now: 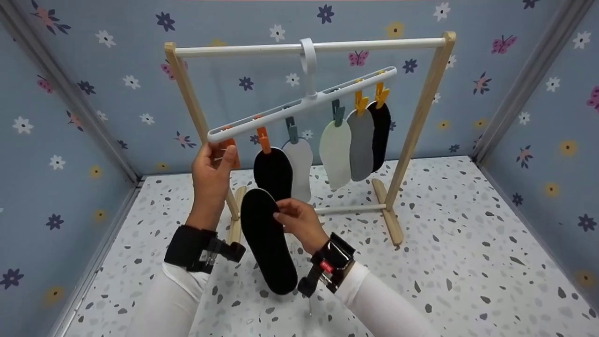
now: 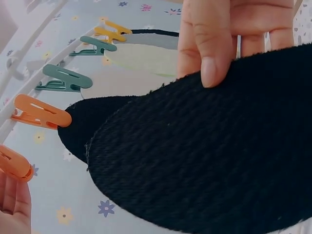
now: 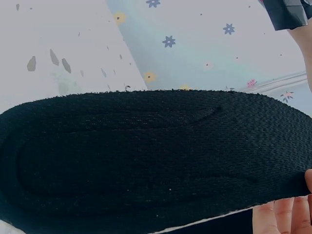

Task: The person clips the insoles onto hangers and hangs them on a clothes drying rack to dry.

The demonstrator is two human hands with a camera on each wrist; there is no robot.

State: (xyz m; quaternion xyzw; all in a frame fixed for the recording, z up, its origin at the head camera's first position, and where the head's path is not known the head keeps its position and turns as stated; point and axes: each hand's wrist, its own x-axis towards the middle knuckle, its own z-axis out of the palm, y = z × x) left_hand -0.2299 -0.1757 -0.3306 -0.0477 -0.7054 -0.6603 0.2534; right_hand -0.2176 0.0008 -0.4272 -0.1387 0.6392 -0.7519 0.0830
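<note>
My right hand [image 1: 303,223] pinches the edge of a black insole [image 1: 267,243] between thumb and fingers, and the insole hangs tilted in front of the rack. At the low left end of a white clip hanger [image 1: 276,115], my left hand [image 1: 211,171] grips the outermost orange clothespin [image 1: 236,159]. In the left wrist view that clothespin [image 2: 15,163] has nothing between its tips, and the held insole [image 2: 204,156] lies to its right. A second orange clothespin [image 1: 263,140] carries another black insole [image 1: 273,173], partly behind the held one.
The hanger hooks over the white bar [image 1: 374,45] of a wooden rack [image 1: 416,126], sloping up to the right. Dark green clothespins hold a white insole [image 1: 300,164] and a pale green insole [image 1: 335,154]; yellow ones hold a grey insole [image 1: 361,145] and a black one [image 1: 381,135].
</note>
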